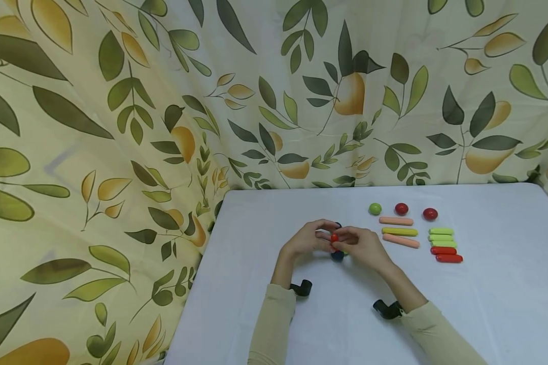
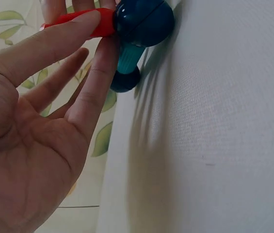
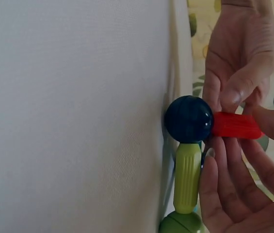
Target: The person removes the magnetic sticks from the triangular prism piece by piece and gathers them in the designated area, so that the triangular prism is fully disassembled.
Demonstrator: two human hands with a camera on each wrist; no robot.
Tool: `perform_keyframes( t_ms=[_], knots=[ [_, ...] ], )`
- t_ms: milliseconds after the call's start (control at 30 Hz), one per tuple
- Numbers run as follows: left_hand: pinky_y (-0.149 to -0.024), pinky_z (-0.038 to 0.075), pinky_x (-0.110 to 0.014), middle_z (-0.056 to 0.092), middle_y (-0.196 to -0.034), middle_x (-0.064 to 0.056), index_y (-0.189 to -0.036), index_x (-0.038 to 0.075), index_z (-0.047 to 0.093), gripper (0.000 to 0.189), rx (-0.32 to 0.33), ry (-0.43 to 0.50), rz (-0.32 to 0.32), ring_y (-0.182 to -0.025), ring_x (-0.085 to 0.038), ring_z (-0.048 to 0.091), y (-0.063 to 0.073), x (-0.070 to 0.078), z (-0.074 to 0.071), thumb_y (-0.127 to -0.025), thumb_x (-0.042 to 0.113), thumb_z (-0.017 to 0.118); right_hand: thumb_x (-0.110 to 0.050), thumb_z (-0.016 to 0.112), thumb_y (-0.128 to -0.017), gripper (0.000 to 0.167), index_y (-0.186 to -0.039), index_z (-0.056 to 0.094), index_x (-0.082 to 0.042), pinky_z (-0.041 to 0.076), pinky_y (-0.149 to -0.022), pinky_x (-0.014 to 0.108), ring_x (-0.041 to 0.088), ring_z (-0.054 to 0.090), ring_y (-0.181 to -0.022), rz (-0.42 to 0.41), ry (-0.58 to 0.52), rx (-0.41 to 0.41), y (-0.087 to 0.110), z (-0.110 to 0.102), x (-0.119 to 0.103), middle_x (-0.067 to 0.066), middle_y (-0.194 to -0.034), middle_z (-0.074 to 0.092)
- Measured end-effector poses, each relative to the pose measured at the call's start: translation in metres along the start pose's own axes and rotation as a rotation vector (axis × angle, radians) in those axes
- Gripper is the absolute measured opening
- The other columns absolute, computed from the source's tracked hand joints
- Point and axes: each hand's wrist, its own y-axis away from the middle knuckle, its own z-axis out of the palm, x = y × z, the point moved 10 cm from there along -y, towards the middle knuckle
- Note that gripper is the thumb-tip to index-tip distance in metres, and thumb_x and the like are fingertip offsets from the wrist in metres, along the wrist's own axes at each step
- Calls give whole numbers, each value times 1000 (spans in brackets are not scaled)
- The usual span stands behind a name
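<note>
A red ribbed rod (image 3: 236,125) stands upright on a dark blue ball (image 3: 189,119) at the table's middle. My left hand (image 1: 307,238) pinches this rod between thumb and fingers, as the left wrist view shows. From the other side my right hand (image 1: 364,247) holds the same rod, its thumb at the upper end. A yellow-green rod (image 3: 187,177) joins the blue ball to a green ball (image 3: 181,223). Also from the blue ball runs a teal rod (image 2: 130,59), leading to another dark blue ball (image 2: 126,82). The hands hide much of this assembly in the head view.
Right of the hands lie orange rods (image 1: 396,221), a yellow rod (image 1: 399,231), yellow-green rods (image 1: 441,238) and red rods (image 1: 449,258). Behind them are a green ball (image 1: 375,209) and two red balls (image 1: 401,209). A leaf-patterned curtain (image 1: 274,101) borders the white table (image 1: 338,324).
</note>
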Motion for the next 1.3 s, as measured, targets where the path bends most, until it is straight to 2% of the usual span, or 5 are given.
perform_keyframes(
  t_ms=[400,767,1033,1167,1300],
  knots=[
    [-86,62,-31,71,-121,-3,-138,5,62,71,40,-32,-28,-99,-13,73,-6,-5,5,-76,-24,78,-22,78,-96,22,-117,73,-16,55,-71,33,24,73,-94,-8,115,24,2,0,-1,7,-107,76],
    [-86,61,-28,69,-124,4,-135,10,65,68,50,-106,-2,-99,-9,72,-6,-2,2,-75,-17,84,-21,75,-99,21,-118,72,-14,52,-73,35,24,71,-94,-30,149,62,3,-5,1,7,-109,76],
    [-85,61,-29,68,-125,1,-138,7,63,67,37,-114,-5,-99,-9,72,-6,-4,1,-78,-16,83,-21,70,-102,33,-129,64,-3,63,-75,31,23,78,-84,5,-105,35,3,-6,3,18,-112,74],
    [-86,61,-29,69,-126,1,-137,7,63,66,40,-102,-10,-99,-10,72,-7,-5,1,-78,-15,83,-27,69,-103,35,-130,66,-6,60,-78,26,21,76,-92,11,-59,58,5,-10,4,14,-113,74],
    [-85,61,-29,68,-127,1,-136,10,64,63,37,-88,-17,-100,-11,73,-6,-7,0,-80,-14,82,-28,68,-103,36,-131,66,-5,56,-84,30,26,73,-98,26,-46,83,6,-15,5,12,-110,74]
  ],
)
